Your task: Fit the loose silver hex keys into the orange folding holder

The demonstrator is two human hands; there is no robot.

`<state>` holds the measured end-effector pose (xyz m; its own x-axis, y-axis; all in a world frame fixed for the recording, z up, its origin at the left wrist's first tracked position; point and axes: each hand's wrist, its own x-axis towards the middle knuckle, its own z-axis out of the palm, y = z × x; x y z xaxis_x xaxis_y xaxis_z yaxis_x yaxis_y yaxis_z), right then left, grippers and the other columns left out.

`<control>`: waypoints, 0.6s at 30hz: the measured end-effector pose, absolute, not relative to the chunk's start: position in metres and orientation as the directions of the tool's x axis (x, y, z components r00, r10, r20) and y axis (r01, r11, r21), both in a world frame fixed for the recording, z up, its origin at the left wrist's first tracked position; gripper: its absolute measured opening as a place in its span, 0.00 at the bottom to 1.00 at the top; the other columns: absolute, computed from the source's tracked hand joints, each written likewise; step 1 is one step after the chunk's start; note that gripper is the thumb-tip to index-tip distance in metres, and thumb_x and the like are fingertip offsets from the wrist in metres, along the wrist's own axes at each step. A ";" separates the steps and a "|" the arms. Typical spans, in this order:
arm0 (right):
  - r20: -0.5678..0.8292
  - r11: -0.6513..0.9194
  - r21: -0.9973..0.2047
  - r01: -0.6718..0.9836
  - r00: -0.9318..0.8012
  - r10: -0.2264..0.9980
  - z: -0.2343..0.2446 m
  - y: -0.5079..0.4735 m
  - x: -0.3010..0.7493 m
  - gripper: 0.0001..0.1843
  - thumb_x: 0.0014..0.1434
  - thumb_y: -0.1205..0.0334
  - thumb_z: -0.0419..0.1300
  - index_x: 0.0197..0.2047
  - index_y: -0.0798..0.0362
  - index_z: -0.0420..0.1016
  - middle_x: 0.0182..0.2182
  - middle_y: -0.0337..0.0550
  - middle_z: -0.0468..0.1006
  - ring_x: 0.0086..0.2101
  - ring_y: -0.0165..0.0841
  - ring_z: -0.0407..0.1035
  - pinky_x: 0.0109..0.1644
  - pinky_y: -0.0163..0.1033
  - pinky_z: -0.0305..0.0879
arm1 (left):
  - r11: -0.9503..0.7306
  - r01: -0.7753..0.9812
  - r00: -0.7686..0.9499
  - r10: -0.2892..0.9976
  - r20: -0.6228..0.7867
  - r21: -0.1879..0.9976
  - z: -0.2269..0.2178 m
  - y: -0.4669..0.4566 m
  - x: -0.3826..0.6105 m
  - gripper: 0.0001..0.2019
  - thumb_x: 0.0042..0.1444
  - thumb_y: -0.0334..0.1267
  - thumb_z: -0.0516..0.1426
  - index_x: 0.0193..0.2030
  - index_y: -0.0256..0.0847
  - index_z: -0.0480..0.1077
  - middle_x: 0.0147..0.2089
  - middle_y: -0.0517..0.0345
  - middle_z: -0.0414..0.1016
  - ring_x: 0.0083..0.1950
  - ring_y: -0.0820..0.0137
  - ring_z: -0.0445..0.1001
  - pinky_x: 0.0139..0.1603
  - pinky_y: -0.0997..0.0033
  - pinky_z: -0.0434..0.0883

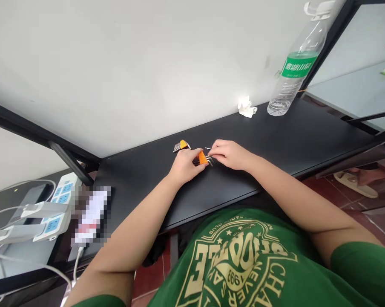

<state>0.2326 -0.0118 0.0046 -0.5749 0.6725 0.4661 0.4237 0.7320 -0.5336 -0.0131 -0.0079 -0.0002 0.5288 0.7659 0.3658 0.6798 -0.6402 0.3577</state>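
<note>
Orange holder [202,157]: in your left hand [184,165], over the worktop [141,175], bent hex keys [210,160] poking out its right side.
Left hand: thumb and fingers closed on that holder, decent grip.
Right hand [229,154]: fingertips pinched on what looks like a thin key [208,148], just right of the orange holder.
Key work: I'd say you're on one single key; honestly can't tell if it's going in or out. Either way, next move wants the orange holder steady and that key straight.
Second key set [183,144]: past the orange holder, to its left.
</note>
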 end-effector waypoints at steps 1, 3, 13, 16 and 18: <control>0.435 0.698 -0.589 0.407 -0.568 0.699 0.005 -0.013 0.229 0.11 0.66 0.69 0.57 0.44 0.51 0.82 0.41 0.46 0.78 0.37 0.34 0.72 0.43 0.41 0.68 | -0.656 0.675 0.542 0.751 0.376 0.337 0.001 -0.009 -0.012 0.18 0.57 0.44 0.65 0.54 0.45 0.76 0.39 0.57 0.81 0.40 0.62 0.78 0.50 0.60 0.73; 0.336 0.575 -0.723 0.382 -0.533 0.777 0.005 -0.013 0.222 0.08 0.63 0.69 0.59 0.42 0.52 0.80 0.38 0.43 0.78 0.34 0.33 0.72 0.41 0.40 0.68 | -0.688 0.663 0.572 0.720 0.393 0.295 0.002 -0.011 -0.011 0.18 0.58 0.43 0.65 0.54 0.44 0.76 0.38 0.56 0.80 0.41 0.61 0.77 0.54 0.57 0.72; 0.003 0.050 -0.997 0.066 -0.571 0.821 0.006 -0.007 0.226 0.09 0.57 0.64 0.67 0.39 0.53 0.73 0.32 0.38 0.76 0.29 0.29 0.70 0.32 0.35 0.67 | -0.674 0.658 0.529 0.731 0.430 0.337 0.002 -0.013 -0.012 0.20 0.57 0.46 0.67 0.54 0.44 0.76 0.40 0.55 0.81 0.41 0.62 0.78 0.51 0.60 0.73; 0.004 0.031 -0.999 0.034 -0.603 0.797 0.006 -0.007 0.227 0.09 0.56 0.64 0.68 0.39 0.53 0.73 0.31 0.38 0.76 0.29 0.29 0.70 0.33 0.36 0.68 | -0.691 0.646 0.538 0.714 0.448 0.326 0.002 -0.013 -0.012 0.19 0.57 0.46 0.66 0.54 0.44 0.76 0.39 0.55 0.81 0.41 0.62 0.78 0.51 0.60 0.73; 0.021 0.061 -0.997 0.048 -0.592 0.806 0.005 -0.006 0.227 0.09 0.57 0.62 0.68 0.39 0.52 0.73 0.32 0.38 0.76 0.29 0.30 0.70 0.32 0.36 0.67 | -0.696 0.645 0.541 0.708 0.454 0.316 0.002 -0.012 -0.012 0.18 0.57 0.46 0.66 0.53 0.44 0.76 0.39 0.55 0.81 0.41 0.62 0.78 0.52 0.60 0.73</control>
<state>0.2266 -0.0062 0.0054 -0.5917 0.8059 0.0205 0.0481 0.0607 -0.9970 -0.0119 -0.0125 0.0019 0.5409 0.7079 0.4542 0.6453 -0.6957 0.3157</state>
